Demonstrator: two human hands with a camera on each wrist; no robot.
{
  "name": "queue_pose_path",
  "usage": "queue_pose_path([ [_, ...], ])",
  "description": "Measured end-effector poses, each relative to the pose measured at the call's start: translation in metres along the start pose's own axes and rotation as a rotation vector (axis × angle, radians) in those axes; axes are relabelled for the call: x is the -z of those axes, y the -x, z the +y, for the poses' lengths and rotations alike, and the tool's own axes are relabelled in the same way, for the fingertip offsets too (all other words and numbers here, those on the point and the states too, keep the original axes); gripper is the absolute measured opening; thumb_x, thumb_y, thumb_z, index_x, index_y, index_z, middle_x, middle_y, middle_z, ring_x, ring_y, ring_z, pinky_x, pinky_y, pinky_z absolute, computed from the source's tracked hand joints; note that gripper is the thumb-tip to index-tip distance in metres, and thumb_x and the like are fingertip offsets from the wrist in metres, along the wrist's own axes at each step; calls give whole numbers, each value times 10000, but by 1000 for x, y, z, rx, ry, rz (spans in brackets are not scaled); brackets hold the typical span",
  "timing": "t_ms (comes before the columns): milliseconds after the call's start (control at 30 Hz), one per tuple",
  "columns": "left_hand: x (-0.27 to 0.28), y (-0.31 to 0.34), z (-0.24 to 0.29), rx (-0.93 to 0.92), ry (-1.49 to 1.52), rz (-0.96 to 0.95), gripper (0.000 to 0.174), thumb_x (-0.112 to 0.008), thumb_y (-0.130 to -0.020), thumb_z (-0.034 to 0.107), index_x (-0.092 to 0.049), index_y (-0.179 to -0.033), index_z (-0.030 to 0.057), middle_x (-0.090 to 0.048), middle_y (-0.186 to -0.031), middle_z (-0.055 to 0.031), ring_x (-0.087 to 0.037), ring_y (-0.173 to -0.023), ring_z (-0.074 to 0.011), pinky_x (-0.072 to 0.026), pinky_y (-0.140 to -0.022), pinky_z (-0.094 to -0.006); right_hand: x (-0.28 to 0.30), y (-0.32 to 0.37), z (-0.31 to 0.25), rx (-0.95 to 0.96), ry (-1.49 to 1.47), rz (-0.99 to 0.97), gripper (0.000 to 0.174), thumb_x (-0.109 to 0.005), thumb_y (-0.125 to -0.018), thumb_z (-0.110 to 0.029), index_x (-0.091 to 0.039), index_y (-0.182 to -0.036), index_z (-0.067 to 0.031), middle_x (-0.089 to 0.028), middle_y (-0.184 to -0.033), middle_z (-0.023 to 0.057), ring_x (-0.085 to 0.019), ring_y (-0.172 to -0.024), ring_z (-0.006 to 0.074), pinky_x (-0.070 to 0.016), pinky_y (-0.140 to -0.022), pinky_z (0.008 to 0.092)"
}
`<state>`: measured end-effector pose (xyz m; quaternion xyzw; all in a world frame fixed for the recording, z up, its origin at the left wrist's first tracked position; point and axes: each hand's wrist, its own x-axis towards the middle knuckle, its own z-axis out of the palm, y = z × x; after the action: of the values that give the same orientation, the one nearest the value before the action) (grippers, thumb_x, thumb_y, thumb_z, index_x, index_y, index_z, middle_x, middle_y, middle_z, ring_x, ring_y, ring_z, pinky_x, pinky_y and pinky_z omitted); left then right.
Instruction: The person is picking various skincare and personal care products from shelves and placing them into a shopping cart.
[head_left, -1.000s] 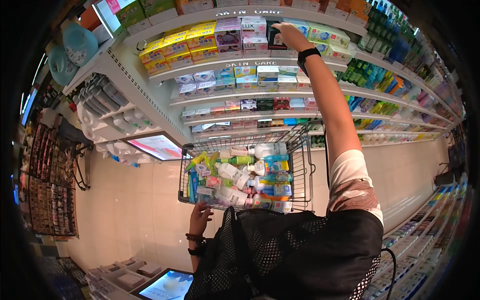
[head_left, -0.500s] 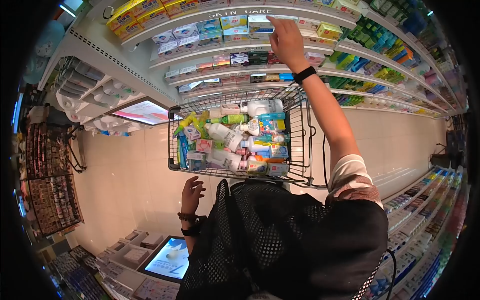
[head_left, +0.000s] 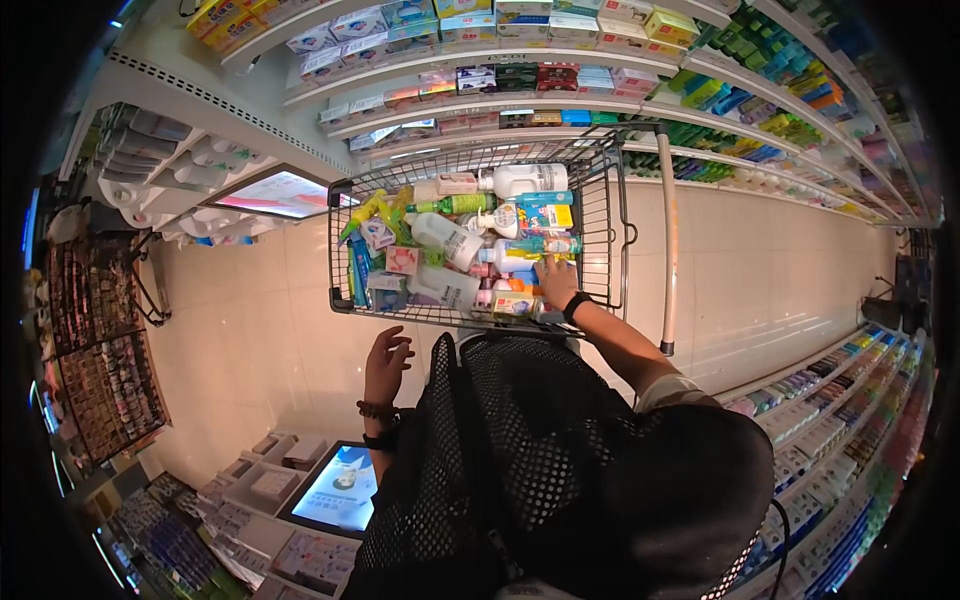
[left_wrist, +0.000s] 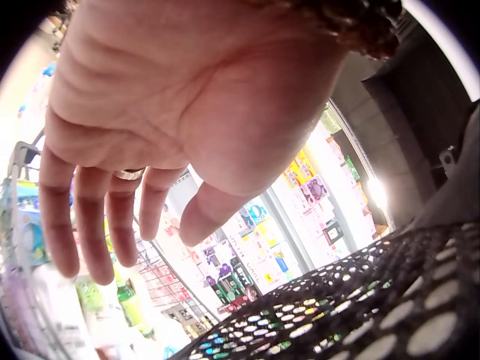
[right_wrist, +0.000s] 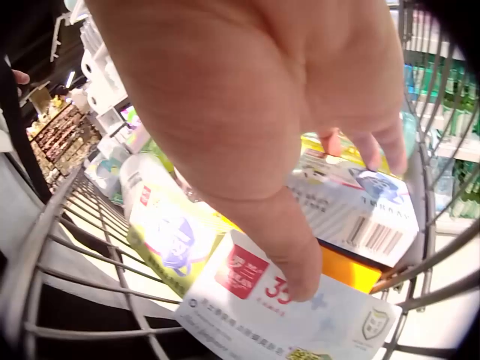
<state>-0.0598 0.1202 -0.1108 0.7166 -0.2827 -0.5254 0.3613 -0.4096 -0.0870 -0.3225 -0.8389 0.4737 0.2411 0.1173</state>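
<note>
My right hand reaches into the cart, over soap boxes at its near right corner. In the right wrist view its thumb rests on a white soap box with a red label, while the other fingers touch the far edge of a white-and-blue box with a barcode. Something orange shows between these boxes. My left hand hangs beside the cart with nothing in it, its fingers loosely extended in the left wrist view.
The wire shopping cart is full of bottles and boxes, including a white bottle. Beyond it stand shelves of boxed soap and green bottles. A lit screen is at the lower left.
My right hand has left a dark box on the upper shelf and come down into the cart. The left hand stays low beside the cart. The view has shifted downward.
</note>
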Motion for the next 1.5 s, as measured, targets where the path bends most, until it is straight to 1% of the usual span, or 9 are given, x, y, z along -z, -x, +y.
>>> queue_pose_path([
  [400,-20,-34,29,-224,-206,-174,379,-661,-980,191,-595,-1327,54,-691,-1129,-105,-689,-921,-200,-565,-795,-335,23,2,11,151,-177,243,156,-573,-914,-119,-652,-1033,-57,-689,-1093,158,-708,-1001,344,-535,-871,484],
  [700,-34,-49,67,-427,-369,-375,390,-719,-949,168,-597,-1302,55,-699,-1049,-60,-691,-818,-158,-561,-761,-295,66,18,15,195,-163,89,299,-651,-860,-163,-696,-1130,-42,-651,-1269,215,-683,-1082,345,-504,-941,492],
  [800,-48,-45,99,-548,-394,-369,562,-800,-861,172,-563,-1357,56,-646,-1221,-88,-684,-950,-197,-560,-792,-319,136,31,-11,332,-428,173,489,-716,-855,-204,-616,-1276,24,-653,-1234,255,-682,-1005,423,-546,-830,479],
  [900,-62,-31,143,-830,-459,-219,737,-864,-756,178,-531,-1403,57,-513,-1412,-130,-622,-1157,-268,-539,-908,-366,243,85,-44,484,-871,271,775,-791,-839,-306,-482,-1474,15,-723,-1022,199,-704,-930,341,-536,-806,418],
  [967,-64,-26,166,-1030,-537,-263,831,-893,-693,186,-512,-1421,57,-395,-1509,-153,-529,-1291,-317,-485,-1019,-400,302,121,-56,520,-1089,144,775,-804,-846,-297,-482,-1485,3,-724,-1009,165,-695,-916,246,-534,-811,370],
  [1033,-59,-16,183,-1058,-546,-251,836,-897,-685,162,-500,-1411,43,-460,-1458,-160,-552,-1267,-335,-451,-1071,-406,328,140,-61,554,-1221,458,681,-770,-904,-159,-476,-1508,-49,-745,-1022,87,-670,-922,123,-534,-829,304],
  [1233,-57,0,203,-1149,-63,-277,767,-852,-775,125,-459,-1420,-10,-533,-1379,-163,-561,-1264,-260,-451,-1086,-382,364,179,-51,643,-1871,169,571,-676,-969,-76,-466,-1495,-8,-721,-1187,125,-673,-1093,150,-542,-949,277],
  [1400,-61,-5,211,-1111,186,-273,1063,-923,-603,480,-456,-1428,-2,-536,-1381,-157,-593,-1252,-278,-477,-1082,-403,366,205,-44,685,-2179,123,541,-613,-1020,-179,-451,-1519,-49,-678,-1209,68,-659,-1047,104,-548,-875,247],
  [1500,-58,-6,217,-1185,90,-299,1028,-950,-635,408,-453,-1438,3,-533,-1392,-163,-586,-1261,-280,-478,-1081,-401,369,211,-43,691,-2138,147,550,-603,-1023,-183,-437,-1534,-65,-660,-1249,72,-650,-1068,107,-541,-888,255],
])
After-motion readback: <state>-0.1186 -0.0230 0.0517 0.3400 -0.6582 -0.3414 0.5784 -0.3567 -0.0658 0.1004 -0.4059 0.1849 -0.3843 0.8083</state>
